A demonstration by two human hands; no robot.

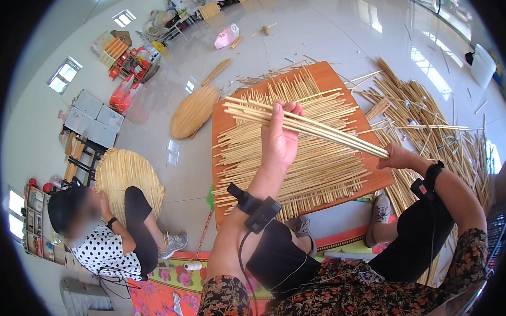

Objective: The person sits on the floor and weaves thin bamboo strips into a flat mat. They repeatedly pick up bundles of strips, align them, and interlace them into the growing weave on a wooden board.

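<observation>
A small bundle of pale straw-coloured stalks (337, 135) slants above the low table, its far-left end higher in view than its right end. My left hand (282, 136) is closed around the bundle toward its left part, thumb up against the stalks. At the bundle's right end, my right hand (399, 156) grips the stalk tips; some of its fingers are hidden. Beneath my hands, many similar stalks (315, 181) lie side by side across the orange-brown tabletop (381, 180), with shorter ones standing out along the far side.
Loose stalks (424, 113) heap on the floor right of the table. A round stalk mat (193, 113) lies left of it. At the left sits another person (108, 235) holding a round stalk panel (133, 170). A white spool (193, 266) rests on the flowered cloth (179, 291).
</observation>
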